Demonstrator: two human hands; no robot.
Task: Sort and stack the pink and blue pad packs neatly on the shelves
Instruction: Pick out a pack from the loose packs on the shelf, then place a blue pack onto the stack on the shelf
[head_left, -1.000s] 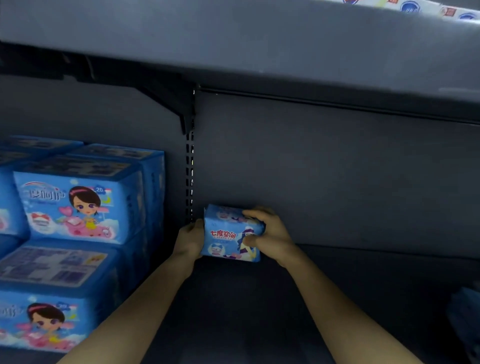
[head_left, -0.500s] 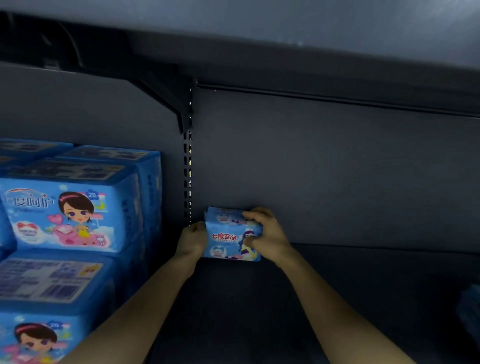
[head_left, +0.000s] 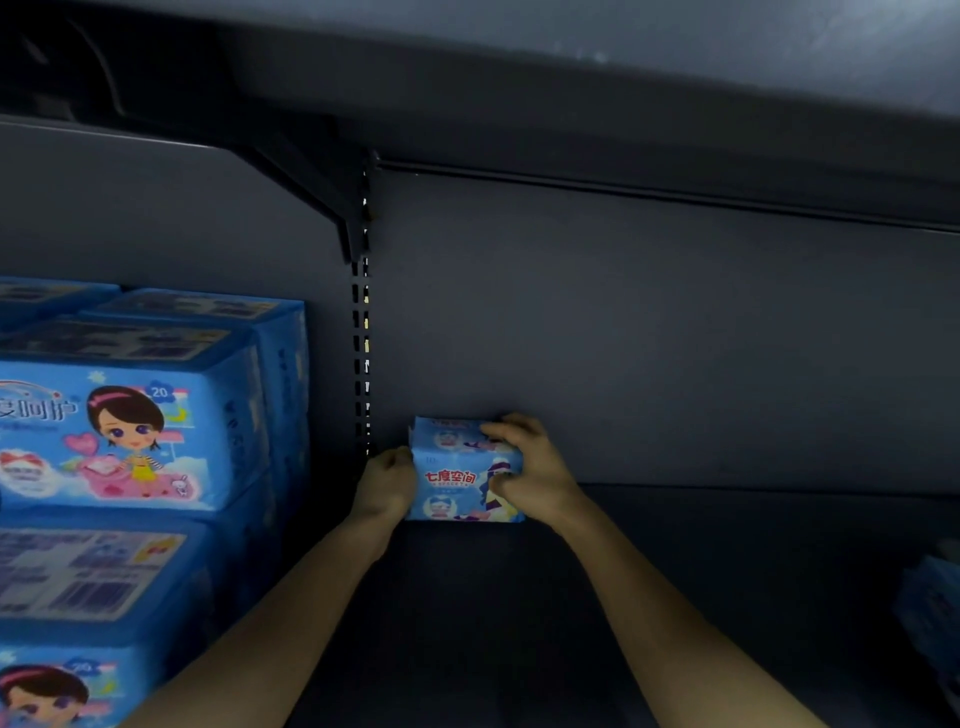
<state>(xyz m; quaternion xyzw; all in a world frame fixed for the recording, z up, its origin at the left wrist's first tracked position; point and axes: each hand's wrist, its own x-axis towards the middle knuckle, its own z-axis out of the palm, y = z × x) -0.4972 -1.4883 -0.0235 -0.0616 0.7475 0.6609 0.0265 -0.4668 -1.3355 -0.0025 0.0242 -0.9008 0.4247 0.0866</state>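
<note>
A small blue pad pack (head_left: 451, 478) with red lettering stands upright on the dark shelf (head_left: 519, 597), pushed to the back panel beside the slotted upright. My right hand (head_left: 530, 473) grips its right end, fingers curled over the top and thumb on the front. My left hand (head_left: 387, 483) is pressed against the pack's left side with its fingers curled; how it holds is partly hidden. To the left, larger blue pad packs (head_left: 130, 431) with a cartoon girl are stacked in two layers.
The slotted upright (head_left: 362, 358) and a bracket (head_left: 311, 187) divide the two shelf bays. The upper shelf (head_left: 571, 78) hangs low overhead. Another blue pack (head_left: 930, 613) shows dimly at the right edge. Bare shelf floor lies right of the small pack.
The small pack and both hands have barely shifted against the back panel. The view has tipped slightly, and the left stack sits further left and lower in frame.
</note>
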